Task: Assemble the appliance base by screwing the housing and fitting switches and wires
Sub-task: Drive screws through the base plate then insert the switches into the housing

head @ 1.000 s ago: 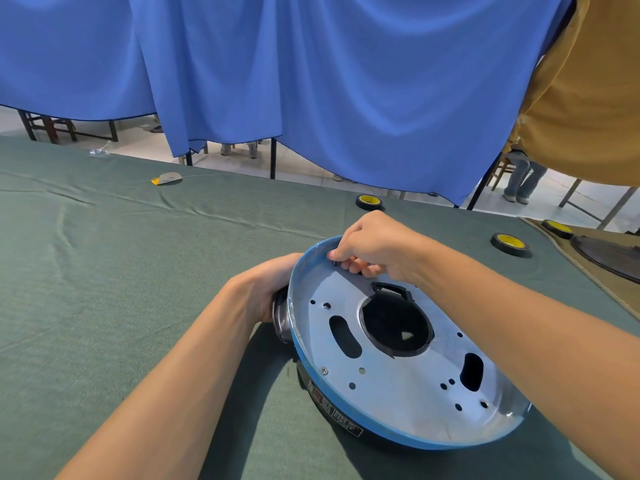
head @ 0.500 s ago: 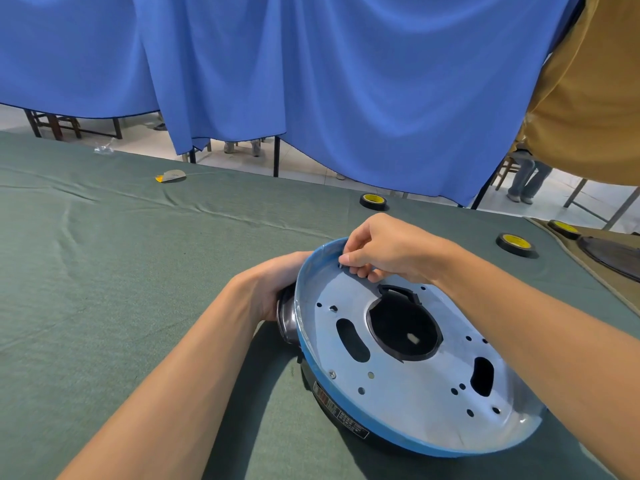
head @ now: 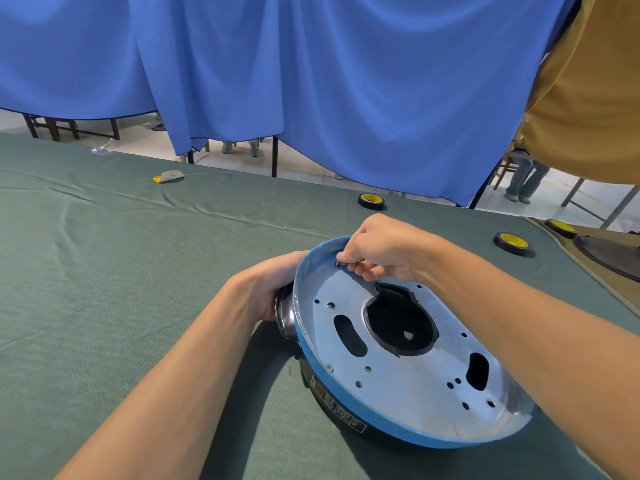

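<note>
**Both hands at the tilted base**

The appliance base [head: 415,379] leans tilted on the green surface [head: 104,271], its open metal face up. The left hand [head: 273,289] grips its left side, fingers curled behind the rim. The right hand [head: 384,247] arches over the far rim, fingers bunched and pinching a small metal piece [head: 337,262].

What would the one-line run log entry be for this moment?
base: tilted on green cloth | left hand: grips its side | right hand: pinches small metal part near far rim
</note>
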Available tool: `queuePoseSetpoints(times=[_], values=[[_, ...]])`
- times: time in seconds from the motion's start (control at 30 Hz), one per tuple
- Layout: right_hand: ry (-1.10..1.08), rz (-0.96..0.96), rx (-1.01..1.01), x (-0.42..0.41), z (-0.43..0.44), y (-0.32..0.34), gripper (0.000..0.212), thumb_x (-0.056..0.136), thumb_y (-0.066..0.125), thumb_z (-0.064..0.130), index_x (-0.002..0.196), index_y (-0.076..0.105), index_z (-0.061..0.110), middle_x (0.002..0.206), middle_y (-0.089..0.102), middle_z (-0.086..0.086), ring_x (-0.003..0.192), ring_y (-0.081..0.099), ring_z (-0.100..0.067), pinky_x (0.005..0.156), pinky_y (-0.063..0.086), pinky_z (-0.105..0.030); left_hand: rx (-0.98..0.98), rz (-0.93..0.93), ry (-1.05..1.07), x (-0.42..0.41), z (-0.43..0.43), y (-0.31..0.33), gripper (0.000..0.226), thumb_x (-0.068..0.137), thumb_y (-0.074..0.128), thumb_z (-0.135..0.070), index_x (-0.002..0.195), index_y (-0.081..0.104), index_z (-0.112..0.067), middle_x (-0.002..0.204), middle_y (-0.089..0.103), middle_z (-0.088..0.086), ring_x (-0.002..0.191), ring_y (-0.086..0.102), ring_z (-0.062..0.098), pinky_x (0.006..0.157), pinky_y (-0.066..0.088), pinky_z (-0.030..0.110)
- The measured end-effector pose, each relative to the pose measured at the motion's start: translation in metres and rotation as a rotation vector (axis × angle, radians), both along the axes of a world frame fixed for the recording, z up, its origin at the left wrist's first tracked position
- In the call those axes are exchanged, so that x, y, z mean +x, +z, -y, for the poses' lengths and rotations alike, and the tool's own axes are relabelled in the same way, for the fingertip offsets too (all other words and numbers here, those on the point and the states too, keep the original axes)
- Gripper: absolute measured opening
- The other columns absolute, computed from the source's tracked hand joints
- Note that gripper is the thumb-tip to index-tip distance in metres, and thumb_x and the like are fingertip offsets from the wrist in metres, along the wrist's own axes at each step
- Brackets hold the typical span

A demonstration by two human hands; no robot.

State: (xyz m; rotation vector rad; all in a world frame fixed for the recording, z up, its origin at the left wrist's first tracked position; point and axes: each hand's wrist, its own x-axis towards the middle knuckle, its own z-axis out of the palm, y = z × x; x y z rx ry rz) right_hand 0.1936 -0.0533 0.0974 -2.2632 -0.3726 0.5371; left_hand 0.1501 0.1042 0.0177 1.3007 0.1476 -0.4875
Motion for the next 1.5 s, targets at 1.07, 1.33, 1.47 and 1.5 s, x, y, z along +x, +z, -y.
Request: queuePoseSetpoints(times=[1.07,1.33,1.47,1.5], values=[[0.095,0.190,-0.119,0.002,0.000,-0.004,0.018,0.091,0.066,0.018,0.076,0.073,0.010,0.066,0.067,-0.001,0.058,0.060,-0.009,0.043,0.044,-0.014,0.087,-0.048,0.096,-0.005,0.001,0.005,0.021,0.094,0.050,-0.010,0.075,0.058,-0.005,0.062,0.060,0.009,0.050,0.056,0.020,0.048,0.048,0.027],[0.183,0.542,-0.374,-0.001,0.004,0.002,0.020,0.082,0.075,0.033,0.075,0.063,0.018,0.077,0.065,0.001,0.074,0.062,-0.016,0.060,0.049,-0.029,0.106,-0.065,0.081,-0.003,0.001,0.002,0.021,0.093,0.051,-0.012,0.077,0.062,-0.004,0.070,0.065,0.012,0.056,0.062,0.024,0.052,0.051,0.030],[0.320,0.833,-0.358,0.004,0.007,0.010,0.028,0.085,0.069,0.042,0.104,0.058,0.025,0.104,0.053,0.005,0.105,0.044,-0.017,0.093,0.041,-0.038,0.058,-0.069,0.073,-0.003,0.000,0.002,0.026,0.093,0.053,-0.014,0.072,0.065,-0.005,0.069,0.067,0.012,0.056,0.063,0.024,0.052,0.052,0.029],[0.363,0.795,-0.382,0.006,0.006,0.011,0.033,0.087,0.066,0.044,0.114,0.058,0.025,0.112,0.053,0.003,0.111,0.042,-0.017,0.098,0.038,-0.039,0.044,-0.067,0.066,-0.003,0.000,0.002,0.027,0.093,0.053,-0.013,0.071,0.066,-0.005,0.067,0.066,0.012,0.055,0.063,0.023,0.050,0.051,0.028]])
